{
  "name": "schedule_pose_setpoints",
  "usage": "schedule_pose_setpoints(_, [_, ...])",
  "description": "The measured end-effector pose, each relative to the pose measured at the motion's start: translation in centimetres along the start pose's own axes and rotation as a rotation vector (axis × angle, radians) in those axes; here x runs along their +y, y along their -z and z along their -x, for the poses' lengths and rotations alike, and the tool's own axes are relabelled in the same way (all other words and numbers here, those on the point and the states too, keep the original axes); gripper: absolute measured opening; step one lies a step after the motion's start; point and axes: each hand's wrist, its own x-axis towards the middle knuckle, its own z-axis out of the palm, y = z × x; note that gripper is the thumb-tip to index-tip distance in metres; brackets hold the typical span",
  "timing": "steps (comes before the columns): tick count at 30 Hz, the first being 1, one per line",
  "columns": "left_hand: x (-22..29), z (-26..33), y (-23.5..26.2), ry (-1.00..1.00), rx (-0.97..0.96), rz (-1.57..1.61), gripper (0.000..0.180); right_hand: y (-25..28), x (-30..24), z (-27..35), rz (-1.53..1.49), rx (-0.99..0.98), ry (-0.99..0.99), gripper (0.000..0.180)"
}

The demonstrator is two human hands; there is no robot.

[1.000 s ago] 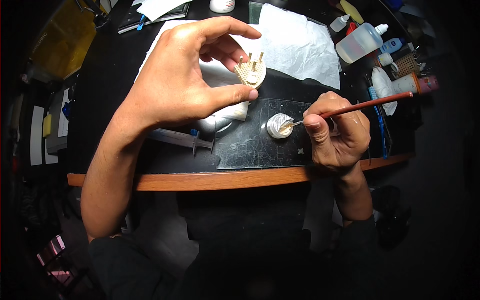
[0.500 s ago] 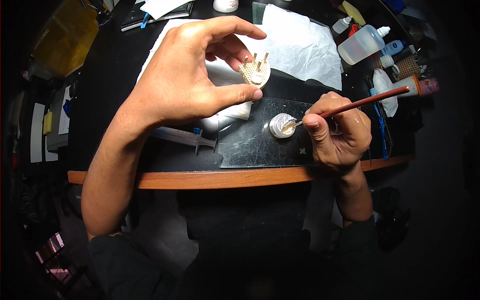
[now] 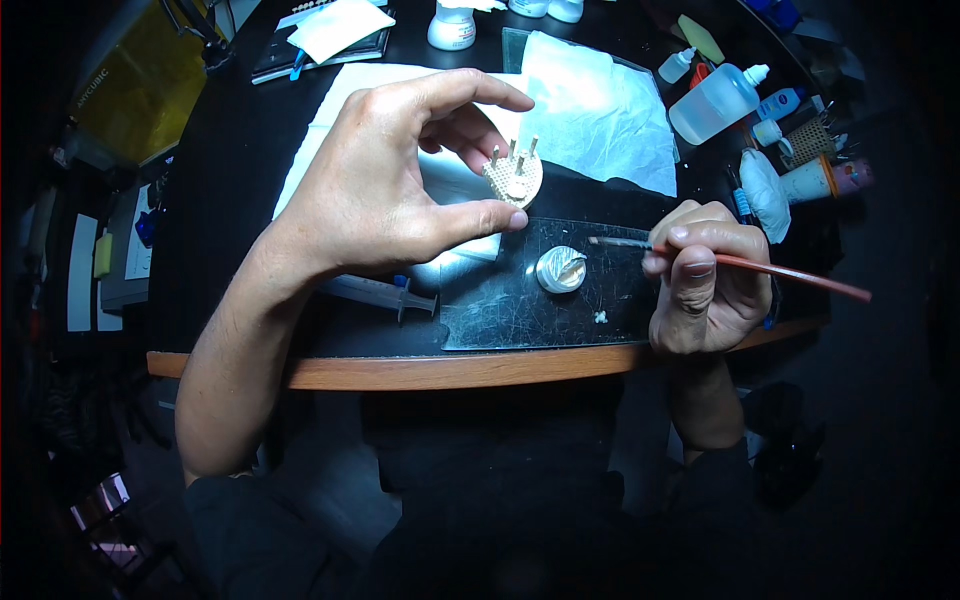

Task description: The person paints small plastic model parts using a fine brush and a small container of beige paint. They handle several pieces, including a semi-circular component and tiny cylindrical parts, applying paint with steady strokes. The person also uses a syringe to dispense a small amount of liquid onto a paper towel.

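Observation:
My left hand (image 3: pixel 385 180) grips a small round honeycomb firing tray (image 3: pixel 528 187) by its edge, the thumb at the near side and other fingers behind, with the index finger stretched out. Several thin metal pins stand up from the tray, and a small pale piece sits among them. Between thumb and fingers, my right hand (image 3: pixel 712 275) pinches a slim brush (image 3: pixel 790 274) with a reddish handle. Its tip points left, above and right of a small open jar (image 3: pixel 560 270) of pale paste. The jar stands on a scratched glass plate (image 3: pixel 490 310), apart from the brush.
A syringe (image 3: pixel 375 293) lies under my left wrist. White paper sheets (image 3: pixel 600 120) cover the far middle. At the right stand a squeeze bottle (image 3: pixel 715 103), a smaller dropper bottle (image 3: pixel 677 66) and cups. A wooden edge (image 3: pixel 450 372) borders the table's near side.
The brush has come out of the jar, and my right hand has moved right, turning the brush so its handle slopes down to the right. My left hand still holds the tray.

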Motion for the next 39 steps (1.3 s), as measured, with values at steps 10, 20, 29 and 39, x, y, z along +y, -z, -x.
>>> schedule_pose_setpoints(10, [0.1, 0.0, -0.4, -0.068, 0.024, 0.016, 0.067, -0.8, -0.5, -1.6, 0.23, -0.241, 0.153, 0.018])
schedule_pose_setpoints(20, [0.2, 0.0, -0.5, -0.061, 0.022, 0.027, 0.066, -1.1, -0.3, -1.4, 0.306, -0.264, 0.193, 0.018])
schedule_pose_setpoints(29, [0.1, 0.0, -0.7, -0.067, 0.031, 0.022, 0.066, -1.1, -0.3, -1.4, 0.311, -0.275, 0.188, 0.018])
schedule_pose_setpoints(39, [0.2, -0.1, -0.6, -0.067, 0.033, 0.024, 0.066, -1.0, -0.2, -1.5, 0.313, -0.267, 0.207, 0.018])
